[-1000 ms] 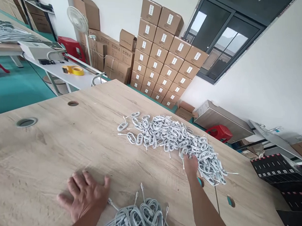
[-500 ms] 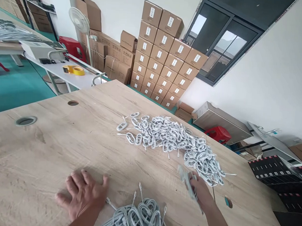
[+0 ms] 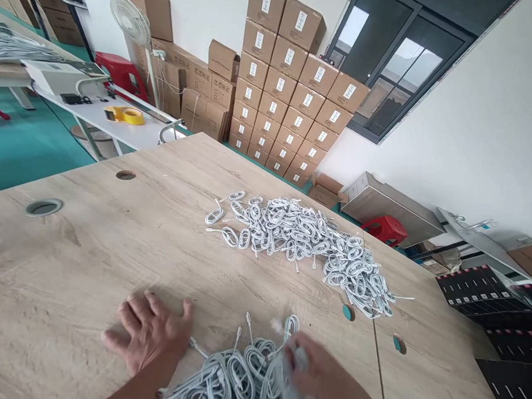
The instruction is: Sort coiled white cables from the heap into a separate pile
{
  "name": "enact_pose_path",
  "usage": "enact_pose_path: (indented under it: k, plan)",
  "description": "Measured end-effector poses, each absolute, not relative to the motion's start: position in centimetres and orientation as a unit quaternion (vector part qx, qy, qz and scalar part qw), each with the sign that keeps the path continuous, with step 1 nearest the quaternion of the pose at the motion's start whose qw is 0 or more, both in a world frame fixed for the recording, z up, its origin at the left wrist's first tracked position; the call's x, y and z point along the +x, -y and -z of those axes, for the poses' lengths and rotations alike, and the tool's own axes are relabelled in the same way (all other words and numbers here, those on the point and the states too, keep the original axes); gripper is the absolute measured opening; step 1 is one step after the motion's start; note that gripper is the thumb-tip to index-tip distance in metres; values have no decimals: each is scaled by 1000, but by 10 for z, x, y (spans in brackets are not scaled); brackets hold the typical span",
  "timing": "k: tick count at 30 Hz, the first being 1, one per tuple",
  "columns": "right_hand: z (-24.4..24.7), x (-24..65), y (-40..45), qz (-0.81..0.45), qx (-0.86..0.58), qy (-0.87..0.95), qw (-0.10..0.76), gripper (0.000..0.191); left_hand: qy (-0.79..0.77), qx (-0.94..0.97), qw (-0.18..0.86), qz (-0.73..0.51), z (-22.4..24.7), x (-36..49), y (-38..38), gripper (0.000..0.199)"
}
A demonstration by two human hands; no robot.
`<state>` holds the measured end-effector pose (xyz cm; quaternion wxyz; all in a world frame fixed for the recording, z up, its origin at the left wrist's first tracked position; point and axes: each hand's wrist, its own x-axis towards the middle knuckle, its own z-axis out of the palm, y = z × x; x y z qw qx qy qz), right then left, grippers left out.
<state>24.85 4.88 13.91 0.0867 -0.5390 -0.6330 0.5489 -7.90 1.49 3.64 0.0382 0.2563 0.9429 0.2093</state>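
My left hand [image 3: 149, 332] lies flat on the light wood-grain table [image 3: 78, 262], fingers spread, holding nothing, just left of a heap of coiled pale grey cables [image 3: 223, 380]. My right hand [image 3: 315, 372] is shut on a blurred coiled cable [image 3: 296, 371], pressed against the right side of that heap. Further up the table sits a larger loose pile of small white coiled cables with connectors [image 3: 303, 242]. The heap runs off the bottom of the picture.
Grommet holes [image 3: 44, 207] pierce the tabletop. Beyond its far edge stand stacked cardboard cartons [image 3: 279, 88]. A white side table [image 3: 119, 125] holds a tape roll [image 3: 126, 116]. A red stool [image 3: 384, 230] stands to the right, and black crates [image 3: 486, 297] sit at the right edge.
My right hand has moved from the white pile down to the grey heap, carrying a coiled cable. The left hand stays nearly still, and the view has shifted slightly.
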Motion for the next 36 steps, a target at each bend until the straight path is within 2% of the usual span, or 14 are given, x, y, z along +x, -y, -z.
enact_pose_path:
  k: [2,3,6,10,12,14,17,21,23,26,27,29,31,36]
  plan:
    - [-140,241,-42,-531,-524,666,-12,39,-942,258,33,-214,-36,-79,-15,93]
    - [-139,238,-46,-506,-530,680,-26,41,-941,259,33,-215,-36,-79,-14,92]
    - [-126,237,-79,-384,-603,699,6,44,-940,258,39,-218,-36,-79,-14,91]
    - [-99,238,-149,-242,-703,660,102,71,-941,255,31,-220,-34,-79,-13,90]
    - [-95,237,-188,-220,-730,618,192,67,-941,257,27,-219,-33,-80,-14,90]
    - [-100,233,-224,-234,-743,574,252,54,-942,256,30,-217,-32,-80,-14,91]
    - [-115,229,-253,-278,-734,561,263,33,-944,250,33,-215,-32,-81,-15,91]
    - [-123,250,-223,-290,-694,591,291,38,-948,248,57,-193,-33,-81,-14,90]
    - [-119,272,-188,-360,-649,623,247,40,-948,251,71,-184,-33,-82,-13,91]
    - [-104,293,-137,-489,-599,623,118,43,-946,256,51,-194,-30,-82,-12,91]
    - [-98,290,-124,-501,-607,606,117,51,-944,257,37,-201,-28,-82,-11,90]
    - [-87,270,-105,-480,-637,578,173,74,-940,264,12,-214,-25,-82,-12,89]
    - [-79,238,-94,-473,-622,595,190,85,-936,271,-7,-225,-23,-82,-14,90]
    - [-89,184,-91,-605,-406,684,-29,57,-935,267,-24,-233,-23,-82,-16,89]
